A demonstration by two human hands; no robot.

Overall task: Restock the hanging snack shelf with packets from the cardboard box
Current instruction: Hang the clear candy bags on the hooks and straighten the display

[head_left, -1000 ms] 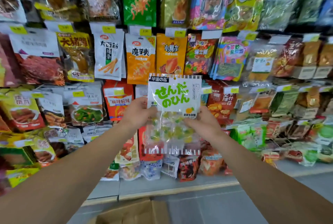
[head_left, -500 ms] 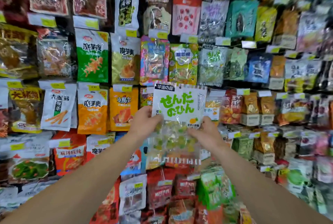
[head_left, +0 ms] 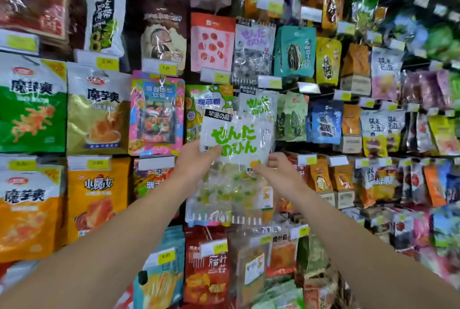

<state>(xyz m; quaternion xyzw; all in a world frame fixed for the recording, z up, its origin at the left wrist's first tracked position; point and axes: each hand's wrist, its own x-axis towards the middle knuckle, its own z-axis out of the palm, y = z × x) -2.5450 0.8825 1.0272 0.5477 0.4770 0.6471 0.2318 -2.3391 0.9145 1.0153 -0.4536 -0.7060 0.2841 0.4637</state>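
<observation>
I hold a clear candy packet point(head_left: 232, 149) with a white label and green lettering up against the hanging shelf. My left hand point(head_left: 196, 159) grips its left edge with the thumb over the label. My right hand point(head_left: 276, 171) pinches its right edge lower down. Directly behind its top hangs a matching green-lettered packet point(head_left: 258, 103) on a peg. A similar packet with purple lettering point(head_left: 254, 52) hangs one row higher. The cardboard box is out of view.
The wall is packed with hanging snack bags in rows with yellow price tags: green and gold bags point(head_left: 32, 107) at left, a colourful pink-edged bag point(head_left: 156, 114) beside my packet, teal seed bags point(head_left: 295, 52) and blue bags point(head_left: 324, 122) to the right.
The view has tilted upward along the shelf and the floor and box have dropped out of sight. Both hands have raised the packet toward the matching packet on its peg.
</observation>
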